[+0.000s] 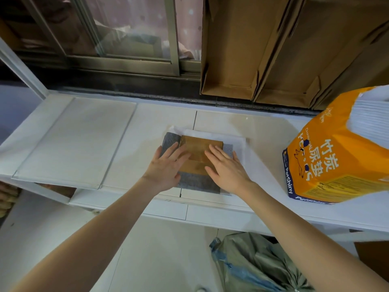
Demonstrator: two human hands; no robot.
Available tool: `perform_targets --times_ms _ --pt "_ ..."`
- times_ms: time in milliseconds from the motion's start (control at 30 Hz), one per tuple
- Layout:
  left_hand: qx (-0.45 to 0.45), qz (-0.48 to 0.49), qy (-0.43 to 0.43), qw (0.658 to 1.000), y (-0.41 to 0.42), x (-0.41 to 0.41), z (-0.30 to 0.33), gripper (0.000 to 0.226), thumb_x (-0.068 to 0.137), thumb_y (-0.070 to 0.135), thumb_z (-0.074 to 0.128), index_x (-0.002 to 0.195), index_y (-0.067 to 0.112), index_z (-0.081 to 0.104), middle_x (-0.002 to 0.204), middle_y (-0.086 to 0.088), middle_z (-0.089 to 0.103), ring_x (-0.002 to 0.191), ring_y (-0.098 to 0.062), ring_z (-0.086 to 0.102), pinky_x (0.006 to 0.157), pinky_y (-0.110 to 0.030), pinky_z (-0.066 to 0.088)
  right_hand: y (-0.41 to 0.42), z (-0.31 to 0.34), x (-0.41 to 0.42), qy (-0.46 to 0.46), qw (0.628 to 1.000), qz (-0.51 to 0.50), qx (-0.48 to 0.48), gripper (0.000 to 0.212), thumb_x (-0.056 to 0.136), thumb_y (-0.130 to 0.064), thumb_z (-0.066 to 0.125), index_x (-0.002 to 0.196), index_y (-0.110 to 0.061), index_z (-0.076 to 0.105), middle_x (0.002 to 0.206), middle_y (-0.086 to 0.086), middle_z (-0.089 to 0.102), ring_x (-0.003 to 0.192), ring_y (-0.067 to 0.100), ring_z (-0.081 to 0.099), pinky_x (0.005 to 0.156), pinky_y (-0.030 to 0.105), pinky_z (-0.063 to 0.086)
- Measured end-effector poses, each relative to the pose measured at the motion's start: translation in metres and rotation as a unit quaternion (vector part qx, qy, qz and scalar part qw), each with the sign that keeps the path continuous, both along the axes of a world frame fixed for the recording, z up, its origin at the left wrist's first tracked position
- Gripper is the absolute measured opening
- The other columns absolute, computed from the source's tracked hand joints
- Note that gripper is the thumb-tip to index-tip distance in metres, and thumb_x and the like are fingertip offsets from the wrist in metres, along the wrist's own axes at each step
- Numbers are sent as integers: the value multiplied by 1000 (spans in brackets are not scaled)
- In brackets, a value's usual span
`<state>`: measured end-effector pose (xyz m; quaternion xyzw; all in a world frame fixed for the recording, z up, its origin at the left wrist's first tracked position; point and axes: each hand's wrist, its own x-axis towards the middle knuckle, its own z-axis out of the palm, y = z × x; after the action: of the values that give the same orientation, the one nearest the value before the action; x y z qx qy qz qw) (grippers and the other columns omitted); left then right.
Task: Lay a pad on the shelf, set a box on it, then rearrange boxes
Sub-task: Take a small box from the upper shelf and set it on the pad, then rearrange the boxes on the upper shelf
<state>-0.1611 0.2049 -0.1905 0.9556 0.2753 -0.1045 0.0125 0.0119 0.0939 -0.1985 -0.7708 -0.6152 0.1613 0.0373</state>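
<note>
A flat brown cardboard box (197, 150) lies on a grey pad (200, 183), which rests on a white sheet (237, 142) in the middle of the white shelf (84, 140). My left hand (166, 167) lies flat with fingers spread over the box's left part and the grey pad. My right hand (226, 165) presses flat on the box's right side. Neither hand grips anything. The near part of the box is hidden under my hands.
An orange pack of pet pads (336, 150) stands on the shelf at the right. Tall open cardboard boxes (263, 49) lean at the back right. A window frame (126, 60) runs behind. A grey-green bag (259, 264) lies on the floor below.
</note>
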Motion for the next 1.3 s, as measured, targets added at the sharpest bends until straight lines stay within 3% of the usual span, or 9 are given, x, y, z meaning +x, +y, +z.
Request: perform_targets --times_ms 167,400,767,1100,1300 --pt "21 -11 -52 998 -1 -4 21 71 89 34 48 149 26 11 160 2 -3 147 -19 -2 116 -52 6 -11 25 1 -11 999 -11 29 61 97 -43 31 150 -22 10 160 -2 -2 147 13 -1 117 49 2" --pt "60 -25 -51 997 -17 -16 60 78 89 43 49 148 30 -1 160 2 -7 147 -23 -6 116 -53 5 -36 66 -8 -39 997 -40 44 65 95 -49 32 150 -25 6 160 -2 -4 147 15 -1 118 52 4" --pt "109 -51 -85 989 -67 -59 172 74 92 42 47 148 32 1 160 2 -7 147 -22 -8 116 -51 0 -100 179 -55 -68 989 -64 112 65 95 -45 38 149 -25 9 160 -3 -3 147 14 -3 115 53 2" --pt "199 -127 -216 947 -108 -117 283 74 90 43 46 149 32 2 160 4 -2 147 -19 -3 118 -49 7 -154 300 -105 -181 954 -61 231 63 94 -47 38 148 -29 13 160 -6 6 146 12 4 117 48 7" --pt "241 -144 -276 919 -131 -132 350 72 90 43 45 148 33 4 160 4 -1 147 -17 -4 117 -45 2 -179 362 -124 -225 932 -70 276 62 94 -51 35 148 -33 11 159 -9 5 146 11 4 117 43 7"
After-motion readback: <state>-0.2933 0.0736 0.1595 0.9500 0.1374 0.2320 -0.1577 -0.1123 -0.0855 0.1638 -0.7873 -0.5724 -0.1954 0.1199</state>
